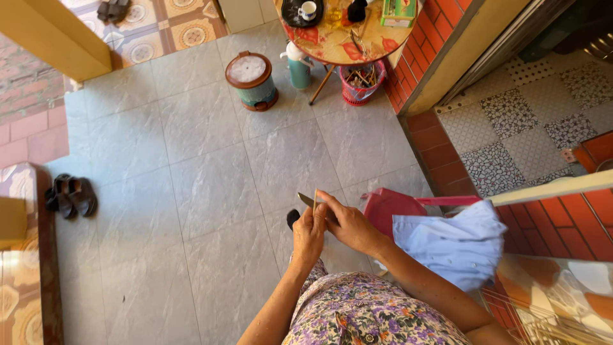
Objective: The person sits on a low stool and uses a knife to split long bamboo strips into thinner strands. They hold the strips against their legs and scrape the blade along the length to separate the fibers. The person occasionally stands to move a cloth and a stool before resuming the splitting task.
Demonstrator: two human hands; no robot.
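Holding a knife (307, 200) and a thin pale strip (315, 199) together, both hands meet above the grey tiled floor (191, 160), in front of the person's floral-print garment (364, 313). The left hand (309, 235) has its grip closed around the strip, which stands upright between thumb and fingers; the right hand (348, 223) has its grip clenched on the knife, whose blade points away to the left, touching the strip. A dark shoe tip (292, 218) shows just below the hands.

Just beside the right forearm lies a pale blue cloth (460, 246) over a red plastic basin (389, 207), near the red brick wall (562, 217). Open floor extends well to the left and ahead. At the far edge of the floor stand a round lidded bin (251, 80), a teal flask (299, 67) and a red basket (361, 82), under a round floral bench (338, 38) carrying a cup (308, 9) and a green box (398, 11). Dark sandals (70, 196) rest near the floor's left edge, beside a patterned tiled ledge (19, 281).
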